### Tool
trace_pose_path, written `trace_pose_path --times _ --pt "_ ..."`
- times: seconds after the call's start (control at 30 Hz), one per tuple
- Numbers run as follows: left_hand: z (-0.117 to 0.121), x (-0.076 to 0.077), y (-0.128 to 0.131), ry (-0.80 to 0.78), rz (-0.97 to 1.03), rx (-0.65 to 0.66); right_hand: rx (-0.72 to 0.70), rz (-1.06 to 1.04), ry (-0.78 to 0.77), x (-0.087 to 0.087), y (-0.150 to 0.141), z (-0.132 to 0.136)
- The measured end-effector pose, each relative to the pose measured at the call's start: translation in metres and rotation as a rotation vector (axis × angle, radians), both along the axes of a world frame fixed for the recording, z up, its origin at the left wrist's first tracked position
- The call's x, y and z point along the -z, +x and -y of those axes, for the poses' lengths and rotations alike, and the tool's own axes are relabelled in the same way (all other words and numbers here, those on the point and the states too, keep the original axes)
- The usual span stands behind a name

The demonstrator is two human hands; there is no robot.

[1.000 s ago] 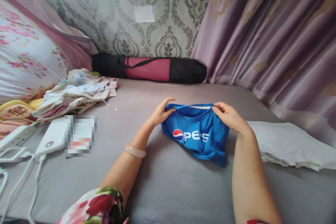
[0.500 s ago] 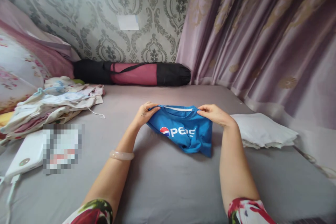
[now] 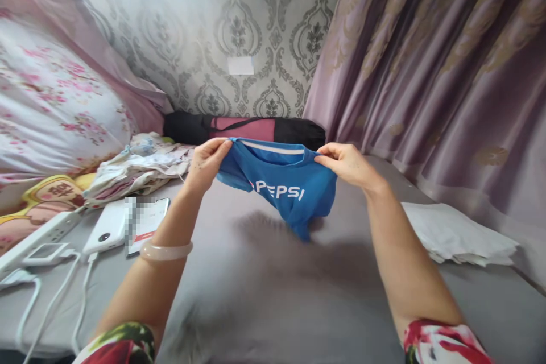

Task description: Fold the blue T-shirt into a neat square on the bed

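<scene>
A small blue shirt with white PEPSI lettering hangs in the air above the grey bed sheet. My left hand pinches its left shoulder, fingers closed on the cloth. My right hand pinches the right shoulder the same way. The collar with its white band faces up between my hands, and the lower tip of the shirt hangs just above the sheet. A pale bangle sits on my left wrist.
A pile of light clothes lies at the left, by a floral pillow. A power bank, power strip and white cables lie at the left edge. Folded white cloth lies right. A black-and-pink roll bag rests against the wall; purple curtains hang right.
Both hands have lifted the blue shirt off the sheet and up in front of me; it was resting on the bed before. The camera has tilted and shifted a little.
</scene>
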State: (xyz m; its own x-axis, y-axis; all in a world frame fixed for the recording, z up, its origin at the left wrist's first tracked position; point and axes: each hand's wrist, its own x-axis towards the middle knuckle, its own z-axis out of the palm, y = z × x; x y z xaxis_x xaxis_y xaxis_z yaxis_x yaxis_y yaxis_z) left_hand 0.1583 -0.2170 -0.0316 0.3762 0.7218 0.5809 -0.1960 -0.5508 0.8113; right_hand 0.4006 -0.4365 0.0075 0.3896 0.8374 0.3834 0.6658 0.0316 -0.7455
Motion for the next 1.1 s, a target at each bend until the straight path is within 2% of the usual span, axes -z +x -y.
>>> trace_pose_path --times 0.1,0.17,0.23,0.3,0.37,0.43,0.47,0.53,0.6,0.67,0.83,0.9,1.0,1.1 --pt "0.001 -0.044 -0.02 0.141 0.012 -0.078 0.003 0.089 0.08 -0.031 -0.004 -0.003" --pt "-0.004 -0.068 -0.031 0.244 -0.078 -0.064 0.062 0.205 0.149 -0.046 -0.003 -0.005" --pt "-0.014 -0.084 -0.038 0.334 -0.26 0.017 0.089 0.362 0.162 -0.057 0.0 -0.01" --pt "-0.026 -0.093 -0.04 0.4 -0.444 0.113 0.09 0.52 0.159 -0.064 0.002 -0.015" --pt "-0.035 -0.097 -0.037 0.462 -0.432 0.075 0.156 0.628 0.242 -0.068 0.002 -0.02" --pt "-0.04 -0.096 -0.028 0.553 -0.278 -0.101 0.269 0.7 0.356 -0.071 0.001 -0.024" --pt "-0.041 -0.095 -0.022 0.613 -0.246 -0.174 0.293 0.742 0.363 -0.072 0.001 -0.026" --pt "-0.04 -0.092 -0.009 0.723 -0.341 -0.253 0.292 0.839 0.296 -0.074 0.002 -0.03" --pt "-0.04 -0.092 0.003 0.737 -0.437 -0.344 0.339 0.904 0.272 -0.076 0.006 -0.034" --pt "-0.038 -0.094 0.014 0.676 -0.409 -0.451 0.435 0.931 0.318 -0.079 0.011 -0.038" --pt "-0.035 -0.103 0.035 0.512 -0.384 -0.503 0.565 0.932 0.316 -0.083 0.018 -0.046" --pt "-0.036 -0.105 0.042 0.524 -0.393 -0.488 0.63 0.886 0.341 -0.082 0.02 -0.049" --pt "-0.042 -0.104 0.05 0.562 -0.471 -0.379 0.561 0.842 0.29 -0.078 0.027 -0.053" --pt "-0.047 -0.102 0.056 0.462 -0.391 -0.447 0.563 0.771 0.318 -0.075 0.036 -0.056"
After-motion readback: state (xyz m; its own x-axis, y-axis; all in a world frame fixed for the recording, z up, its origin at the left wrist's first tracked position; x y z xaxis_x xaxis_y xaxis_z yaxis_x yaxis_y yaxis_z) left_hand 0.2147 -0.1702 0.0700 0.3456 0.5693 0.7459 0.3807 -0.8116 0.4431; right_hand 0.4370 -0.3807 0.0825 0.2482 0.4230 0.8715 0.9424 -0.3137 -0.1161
